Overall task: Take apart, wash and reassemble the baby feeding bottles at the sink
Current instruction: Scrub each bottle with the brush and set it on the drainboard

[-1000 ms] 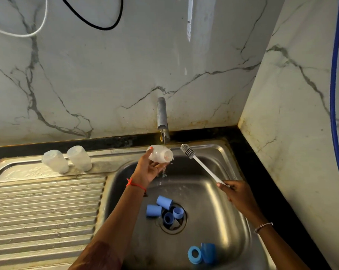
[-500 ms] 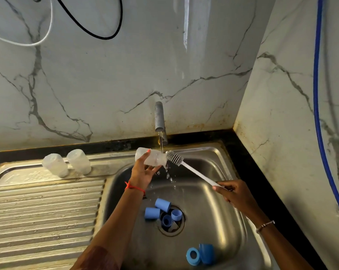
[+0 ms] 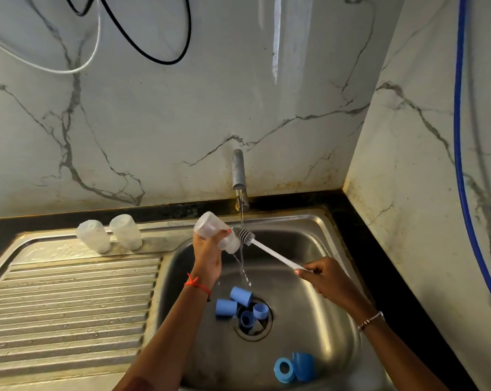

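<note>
A: Left side first. We mark two clear bottle bodies side by side on the back ledge of the drainboard. They look upended, so we judge they're parked there to drain.

B: Agreed. Next, the left hand is wrapped round the third bottle, which is tilted with its mouth aimed right and down.

A: So rinse water runs out instead of pooling, we reckon. The brush head sits right at that mouth, under the stream from the tap. We can't tell if it's inside yet.

B: The right hand pinches the far end of the white handle. We'd say that leaves length to push in.

A: The hands are well apart, each clamped on its own thing.

B: Blue caps and rings lie loose around the drain, and a blue pair lies at the front right of the sink. We judge reassembly hasn't started.
</note>
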